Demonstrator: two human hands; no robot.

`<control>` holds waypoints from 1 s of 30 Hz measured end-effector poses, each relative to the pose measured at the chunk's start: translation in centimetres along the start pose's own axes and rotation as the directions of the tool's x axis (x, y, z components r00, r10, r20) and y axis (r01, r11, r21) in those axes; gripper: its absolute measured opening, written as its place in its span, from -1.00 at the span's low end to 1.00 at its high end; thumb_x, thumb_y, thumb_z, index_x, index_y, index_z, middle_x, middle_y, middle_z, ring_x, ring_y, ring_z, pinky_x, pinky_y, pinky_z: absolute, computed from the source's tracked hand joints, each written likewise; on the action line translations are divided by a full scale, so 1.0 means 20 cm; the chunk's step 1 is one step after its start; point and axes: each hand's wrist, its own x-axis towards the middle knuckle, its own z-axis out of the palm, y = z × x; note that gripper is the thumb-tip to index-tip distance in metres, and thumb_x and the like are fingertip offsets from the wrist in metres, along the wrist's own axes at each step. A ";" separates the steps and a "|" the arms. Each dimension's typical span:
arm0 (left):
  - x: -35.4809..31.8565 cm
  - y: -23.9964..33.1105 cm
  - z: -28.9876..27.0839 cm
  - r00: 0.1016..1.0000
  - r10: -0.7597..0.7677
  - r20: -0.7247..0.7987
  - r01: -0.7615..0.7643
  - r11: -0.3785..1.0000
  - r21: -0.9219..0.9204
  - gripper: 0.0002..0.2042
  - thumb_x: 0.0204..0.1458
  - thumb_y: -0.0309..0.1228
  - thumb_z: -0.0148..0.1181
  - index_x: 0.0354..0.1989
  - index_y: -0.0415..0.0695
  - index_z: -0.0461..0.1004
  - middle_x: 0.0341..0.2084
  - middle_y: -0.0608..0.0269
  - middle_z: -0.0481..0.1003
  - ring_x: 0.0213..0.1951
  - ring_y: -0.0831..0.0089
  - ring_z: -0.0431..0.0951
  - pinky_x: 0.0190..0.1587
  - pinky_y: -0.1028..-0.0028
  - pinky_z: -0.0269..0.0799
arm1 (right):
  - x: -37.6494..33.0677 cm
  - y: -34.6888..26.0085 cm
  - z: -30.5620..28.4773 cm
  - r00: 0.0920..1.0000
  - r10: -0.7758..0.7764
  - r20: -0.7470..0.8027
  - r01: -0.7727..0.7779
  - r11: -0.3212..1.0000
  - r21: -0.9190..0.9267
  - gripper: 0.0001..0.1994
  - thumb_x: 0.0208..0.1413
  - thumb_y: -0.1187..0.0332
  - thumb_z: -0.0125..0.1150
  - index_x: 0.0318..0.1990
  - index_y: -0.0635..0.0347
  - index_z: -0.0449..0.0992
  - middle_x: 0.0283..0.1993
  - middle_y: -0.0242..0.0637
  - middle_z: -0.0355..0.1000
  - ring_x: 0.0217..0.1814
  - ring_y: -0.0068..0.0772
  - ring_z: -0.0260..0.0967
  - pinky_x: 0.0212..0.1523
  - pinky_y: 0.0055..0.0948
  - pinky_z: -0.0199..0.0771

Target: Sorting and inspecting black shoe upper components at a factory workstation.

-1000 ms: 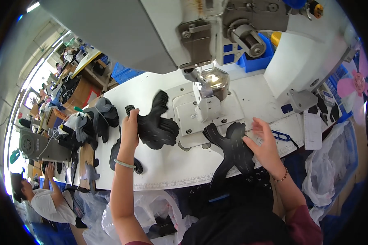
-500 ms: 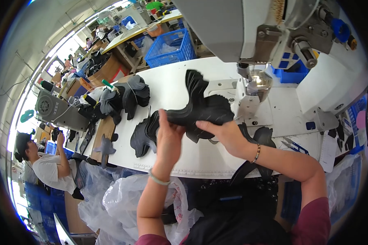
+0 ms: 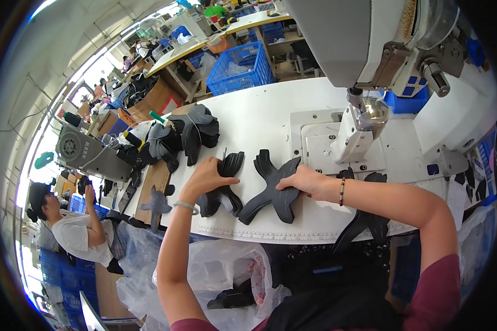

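Note:
A stack of black, X-shaped cut pieces, like shoe-upper parts, rests on the white sewing table. My right hand grips its right edge, the thumb on the top piece and the other fingers partly hidden. To its left is a second stack of similar black pieces, its layers fanned. My left hand is closed about that stack's upper left side, its thumb stretched across toward the right; its fingertips are hidden. A narrow gap separates the two stacks.
A sewing machine stands at the right, its head overhead. More black pieces lie by my right forearm; bundles sit at the left. A ruler strip follows the front edge, above plastic bags. A co-worker sits far left.
The black stack in my hands has come down onto the table and lies flat. My left hand has moved left off it to the other stack; my right hand stays on it.

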 end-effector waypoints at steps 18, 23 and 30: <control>-0.02 -0.42 0.17 0.519 -0.852 -0.062 -0.122 -0.003 -0.993 -0.58 -0.01 -0.20 0.11 -0.10 -0.31 0.38 -0.27 0.11 0.46 -0.28 0.26 0.52 -0.20 0.28 0.46 | 0.01 0.01 -0.03 0.988 -0.136 0.067 0.139 0.989 -0.054 -0.62 -0.06 0.25 0.32 -0.39 0.52 0.44 -0.37 -0.13 0.44 -0.36 -0.42 0.42 -0.39 -0.45 0.43; -0.01 -0.44 0.18 0.532 -0.846 0.035 -0.185 -0.157 -0.970 -0.56 0.07 -0.18 0.10 0.01 -0.26 0.32 -0.05 0.06 0.40 -0.06 0.15 0.45 0.06 0.13 0.34 | -0.01 -0.02 -0.14 0.956 -0.251 0.154 0.290 0.703 -0.650 -0.36 -0.03 0.04 0.22 -0.03 0.53 0.26 -0.18 0.03 0.38 -0.15 -0.11 0.39 -0.12 -0.33 0.40; -0.18 -0.41 0.12 0.876 -0.410 0.256 0.002 -0.526 -0.850 -0.54 0.07 -0.18 -0.03 0.07 -0.25 0.34 0.08 0.00 0.33 0.11 0.06 0.33 0.21 0.03 0.13 | -0.85 0.06 -0.27 0.722 -0.632 0.283 0.619 0.406 -0.672 -0.76 0.10 0.26 0.06 -0.20 0.26 0.39 -0.25 -0.12 0.35 -0.29 -0.03 0.40 -0.27 -0.19 0.43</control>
